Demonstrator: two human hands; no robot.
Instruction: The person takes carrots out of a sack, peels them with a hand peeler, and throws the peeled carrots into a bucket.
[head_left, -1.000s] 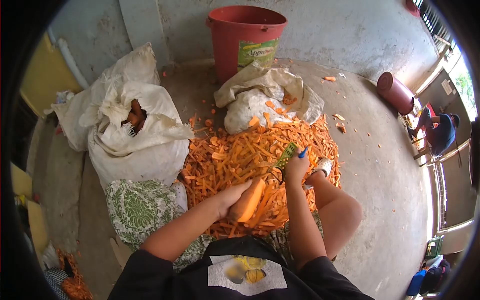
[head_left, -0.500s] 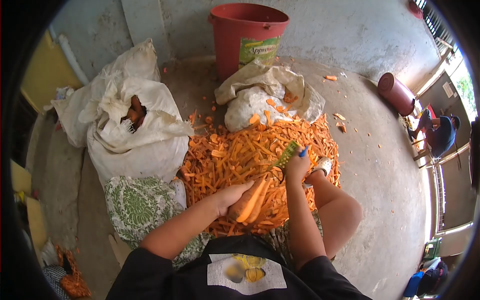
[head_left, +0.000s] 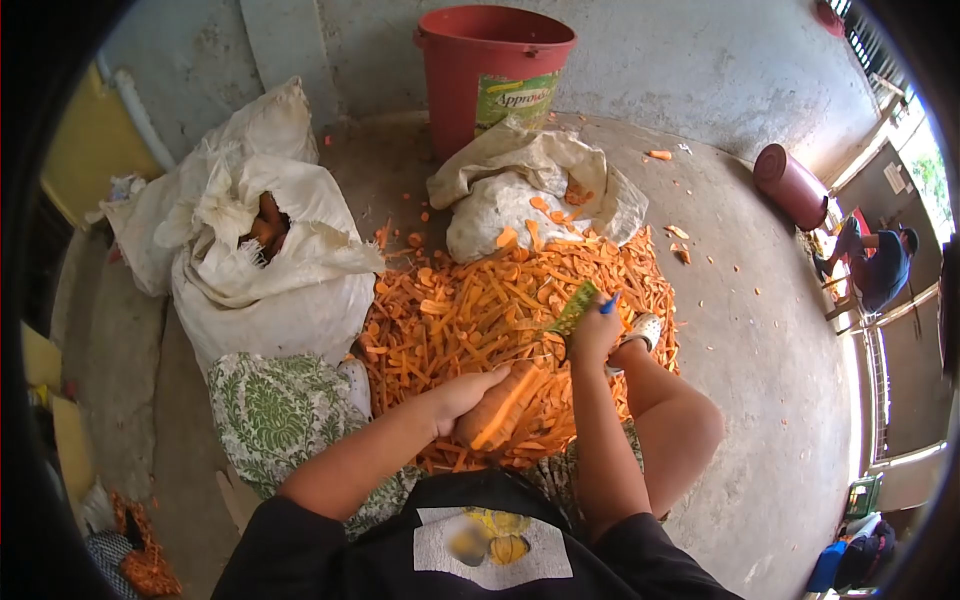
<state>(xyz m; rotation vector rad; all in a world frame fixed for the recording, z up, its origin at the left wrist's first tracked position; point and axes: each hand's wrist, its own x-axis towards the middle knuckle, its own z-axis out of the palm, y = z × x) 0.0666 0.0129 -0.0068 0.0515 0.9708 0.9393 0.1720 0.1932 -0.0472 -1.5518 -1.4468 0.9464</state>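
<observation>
My left hand is wrapped around a large carrot. One long side of the carrot is cut to a bright orange face, while darker skin shows beside it. In my right hand is a knife-like tool with a green-and-yellow patterned blade and a blue handle end. The blade points up and left, apart from the carrot. Under both hands spreads a heap of carrot peelings and slices.
A white sack with a torn opening stands at left, and a crumpled sack lies behind the peelings. Farther back is a red bin. A dark red container lies at right, near a seated person.
The carrot has turned in my left hand, so its cut face shows as a single bright strip. My right hand stays nearly in place with the tool.
</observation>
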